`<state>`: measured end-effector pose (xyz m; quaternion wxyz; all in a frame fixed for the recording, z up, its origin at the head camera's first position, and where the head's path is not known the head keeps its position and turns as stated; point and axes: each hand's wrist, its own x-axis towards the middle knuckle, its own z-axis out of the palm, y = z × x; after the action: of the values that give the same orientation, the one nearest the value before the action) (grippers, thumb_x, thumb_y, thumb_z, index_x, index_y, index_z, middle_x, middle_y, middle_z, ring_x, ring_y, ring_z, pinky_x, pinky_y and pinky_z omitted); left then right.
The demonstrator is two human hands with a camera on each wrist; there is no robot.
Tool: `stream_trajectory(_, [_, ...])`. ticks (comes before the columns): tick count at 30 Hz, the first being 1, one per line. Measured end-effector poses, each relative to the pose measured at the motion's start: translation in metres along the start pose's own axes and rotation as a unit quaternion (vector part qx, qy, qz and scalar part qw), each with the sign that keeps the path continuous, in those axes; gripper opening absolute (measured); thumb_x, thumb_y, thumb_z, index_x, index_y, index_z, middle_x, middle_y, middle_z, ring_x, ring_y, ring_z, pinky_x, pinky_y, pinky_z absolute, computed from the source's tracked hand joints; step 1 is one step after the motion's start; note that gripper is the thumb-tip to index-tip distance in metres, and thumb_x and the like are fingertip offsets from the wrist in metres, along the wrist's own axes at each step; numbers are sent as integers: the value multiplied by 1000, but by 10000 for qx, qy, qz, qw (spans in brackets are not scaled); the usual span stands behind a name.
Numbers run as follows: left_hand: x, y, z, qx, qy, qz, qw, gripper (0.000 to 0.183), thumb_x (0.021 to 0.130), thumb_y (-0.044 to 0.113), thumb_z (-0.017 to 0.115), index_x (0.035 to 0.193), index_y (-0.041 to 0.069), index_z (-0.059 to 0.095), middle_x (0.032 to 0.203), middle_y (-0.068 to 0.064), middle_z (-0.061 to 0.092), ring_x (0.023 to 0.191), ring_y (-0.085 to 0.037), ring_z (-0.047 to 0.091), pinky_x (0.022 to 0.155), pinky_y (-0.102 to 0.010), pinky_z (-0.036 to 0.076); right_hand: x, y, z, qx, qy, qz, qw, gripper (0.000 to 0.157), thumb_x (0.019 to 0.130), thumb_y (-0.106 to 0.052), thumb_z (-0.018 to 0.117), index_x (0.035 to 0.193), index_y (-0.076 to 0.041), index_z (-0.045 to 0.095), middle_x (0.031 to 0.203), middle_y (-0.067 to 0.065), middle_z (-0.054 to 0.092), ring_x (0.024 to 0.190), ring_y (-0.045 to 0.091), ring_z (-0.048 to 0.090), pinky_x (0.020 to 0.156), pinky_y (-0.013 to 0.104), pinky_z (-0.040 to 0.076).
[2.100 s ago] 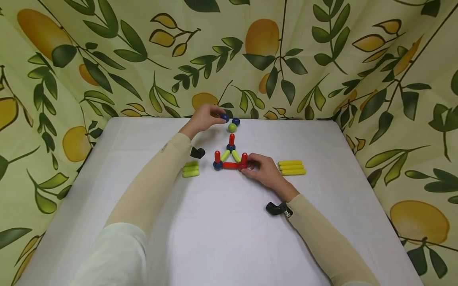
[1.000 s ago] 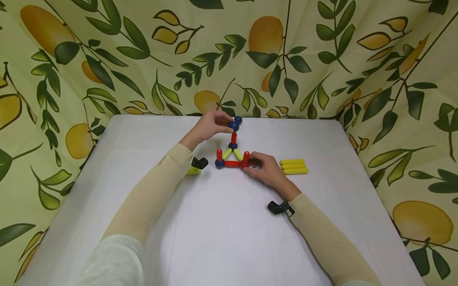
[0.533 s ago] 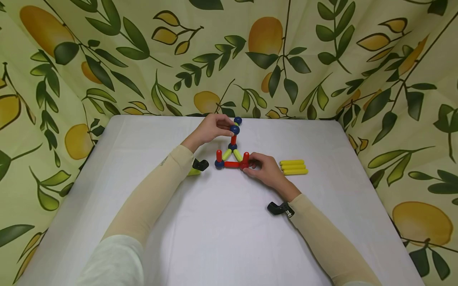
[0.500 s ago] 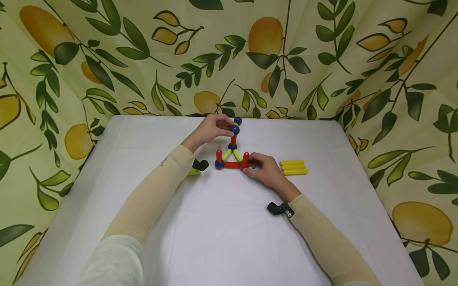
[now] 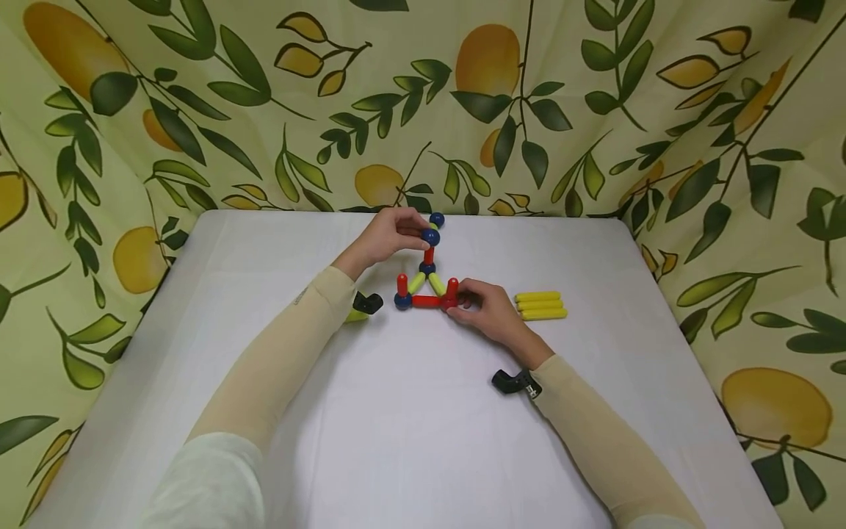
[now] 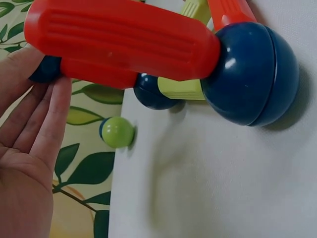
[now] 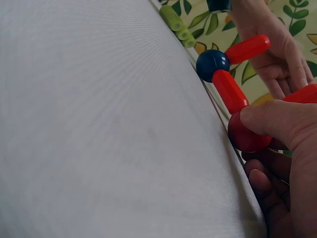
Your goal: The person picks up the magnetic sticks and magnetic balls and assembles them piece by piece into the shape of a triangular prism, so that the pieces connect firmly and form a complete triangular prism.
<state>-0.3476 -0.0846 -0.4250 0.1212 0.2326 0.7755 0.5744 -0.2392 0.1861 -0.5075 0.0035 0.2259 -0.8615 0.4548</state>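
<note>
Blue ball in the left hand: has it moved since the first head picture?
Yes. Against the table's far edge, the blue ball has moved rightward and nearer the camera, onto the rear red stick.

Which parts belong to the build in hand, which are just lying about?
Part of the build:
blue ball in left hand, atop a red rod
red ball in right hand
triangular frame

Apparently lying about:
yellow rods
loose green rods
green ball
spare blue ball

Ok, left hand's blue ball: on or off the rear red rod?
On: head and left wrist views show the blue ball meeting the rear red rod.
</note>
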Motion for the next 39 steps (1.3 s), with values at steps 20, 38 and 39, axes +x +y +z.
stream_trajectory(20, [28, 30, -33, 686, 10, 458, 9966, 33, 108, 6, 67, 141, 0, 71, 142, -17, 67, 126, -29, 66, 107, -40, 53, -1, -1, -3, -88, 18, 146, 9999, 28, 93, -15, 89, 116, -9, 75, 104, 2, 73, 92, 21, 64, 85, 37, 57])
stream_trajectory(38, [53, -15, -17, 2495, -911, -434, 9631, 51, 103, -8, 48, 145, 10, 71, 150, -15, 57, 134, -35, 55, 116, -48, 44, -2, -1, 2, -13, 18, -20, 10000, 29, 92, -15, 89, 116, -9, 75, 104, 1, 73, 92, 21, 64, 84, 35, 57])
stream_trajectory(39, [54, -16, -16, 2566, -946, -434, 9609, 51, 103, -7, 49, 145, 11, 71, 150, -15, 58, 133, -35, 56, 116, -48, 44, -2, 0, 2, -11, 10, -8, 10000, 29, 92, -15, 89, 116, -9, 75, 104, 2, 73, 92, 20, 64, 84, 35, 57])
